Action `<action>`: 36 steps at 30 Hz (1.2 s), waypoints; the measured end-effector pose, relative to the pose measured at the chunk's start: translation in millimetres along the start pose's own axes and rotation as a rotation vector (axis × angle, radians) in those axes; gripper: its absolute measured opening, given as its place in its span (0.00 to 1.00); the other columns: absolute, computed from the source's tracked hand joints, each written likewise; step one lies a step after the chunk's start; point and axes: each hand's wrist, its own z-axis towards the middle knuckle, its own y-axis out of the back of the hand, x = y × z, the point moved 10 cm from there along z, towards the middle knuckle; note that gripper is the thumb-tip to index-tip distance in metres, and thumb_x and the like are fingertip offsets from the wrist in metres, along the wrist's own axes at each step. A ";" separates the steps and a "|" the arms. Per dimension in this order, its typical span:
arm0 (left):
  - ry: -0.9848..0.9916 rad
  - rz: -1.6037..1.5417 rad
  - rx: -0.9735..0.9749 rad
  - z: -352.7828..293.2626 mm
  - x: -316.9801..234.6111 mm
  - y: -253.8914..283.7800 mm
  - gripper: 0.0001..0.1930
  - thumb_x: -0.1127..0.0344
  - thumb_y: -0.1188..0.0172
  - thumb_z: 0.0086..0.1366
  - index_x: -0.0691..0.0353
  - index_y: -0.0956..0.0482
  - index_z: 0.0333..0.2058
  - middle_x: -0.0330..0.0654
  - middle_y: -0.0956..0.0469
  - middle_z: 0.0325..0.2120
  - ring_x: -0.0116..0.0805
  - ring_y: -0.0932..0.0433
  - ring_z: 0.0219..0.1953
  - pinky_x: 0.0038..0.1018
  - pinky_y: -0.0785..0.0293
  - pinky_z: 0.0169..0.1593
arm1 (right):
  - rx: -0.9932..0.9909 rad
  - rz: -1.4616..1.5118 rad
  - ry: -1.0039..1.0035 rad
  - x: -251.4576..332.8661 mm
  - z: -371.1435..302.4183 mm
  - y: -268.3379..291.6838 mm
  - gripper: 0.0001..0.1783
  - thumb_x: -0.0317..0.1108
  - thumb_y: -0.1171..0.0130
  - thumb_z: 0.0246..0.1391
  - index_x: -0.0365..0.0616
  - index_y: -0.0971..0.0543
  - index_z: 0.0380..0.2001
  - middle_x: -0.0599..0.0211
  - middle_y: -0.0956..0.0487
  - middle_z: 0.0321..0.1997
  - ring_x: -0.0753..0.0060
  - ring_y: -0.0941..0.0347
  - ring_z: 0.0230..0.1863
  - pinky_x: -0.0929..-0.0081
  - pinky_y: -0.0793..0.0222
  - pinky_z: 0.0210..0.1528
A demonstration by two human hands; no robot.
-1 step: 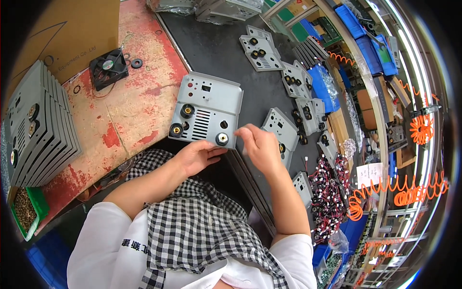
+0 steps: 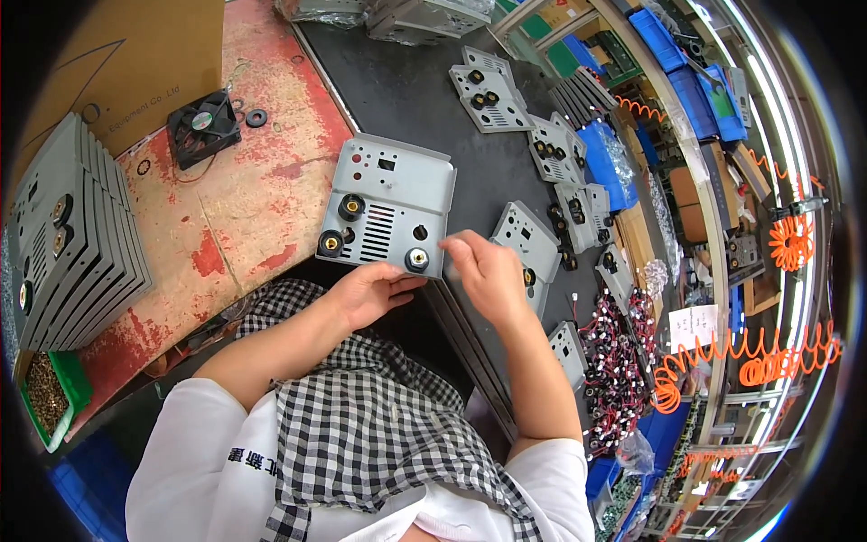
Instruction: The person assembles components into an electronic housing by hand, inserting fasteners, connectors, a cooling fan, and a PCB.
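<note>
A grey sheet-metal panel point(image 2: 417, 185) lies in front of me, across the edges of the red bench and the dark conveyor. It has a row of slots, several holes and round black sockets with brass centres, such as the upper-left socket point(image 2: 351, 207). At its lower right corner sits a socket with a silvery nut or washer point(image 2: 417, 260). My left hand point(image 2: 364, 294) grips the panel's near edge beside this socket, its fingers partly hidden below. My right hand point(image 2: 492, 278) is closed at the panel's right edge; what its fingertips hold, if anything, cannot be made out.
Stacked panels point(image 2: 81, 244) stand at left above a green bin of small brass parts point(image 2: 54, 393). A black fan point(image 2: 203, 129) and a black ring point(image 2: 256, 118) lie on the worn bench point(image 2: 262, 199). More panels point(image 2: 492, 99) and a wire heap point(image 2: 619, 370) line the right.
</note>
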 end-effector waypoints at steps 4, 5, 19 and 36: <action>0.010 -0.007 -0.006 2.4 0.8 0.1 0.20 0.61 0.42 0.52 0.56 0.26 0.46 0.39 0.26 0.47 0.38 0.33 0.55 0.40 0.47 0.59 | -0.021 -0.006 0.099 7.3 4.7 -18.9 0.14 0.45 0.48 0.55 0.49 0.21 0.37 0.60 0.19 0.29 0.54 0.23 0.33 0.62 0.28 0.36; 0.015 -0.008 -0.008 1.3 -0.2 0.1 0.19 0.61 0.42 0.53 0.56 0.26 0.45 0.39 0.25 0.46 0.38 0.32 0.55 0.39 0.46 0.59 | -0.020 -0.006 0.109 14.6 10.1 -16.7 0.14 0.45 0.48 0.55 0.49 0.21 0.37 0.60 0.19 0.29 0.54 0.23 0.33 0.62 0.28 0.36; 0.118 0.484 -0.036 -34.4 3.3 -4.6 0.13 0.65 0.42 0.60 0.58 0.25 0.44 0.35 0.23 0.39 0.27 0.25 0.39 0.27 0.29 0.44 | -0.174 0.077 0.259 60.3 50.4 -56.7 0.25 0.32 0.31 0.38 0.44 0.29 0.41 0.58 0.26 0.41 0.53 0.26 0.40 0.63 0.29 0.41; -0.444 0.541 -0.105 -39.2 -50.8 -76.9 0.07 0.69 0.43 0.63 0.67 0.21 0.34 0.41 0.21 0.32 0.28 0.22 0.35 0.25 0.24 0.42 | -0.443 0.871 0.062 -22.1 -61.2 -13.5 0.17 0.21 0.36 0.44 0.37 0.23 0.40 0.62 0.24 0.33 0.73 0.25 0.31 0.79 0.26 0.34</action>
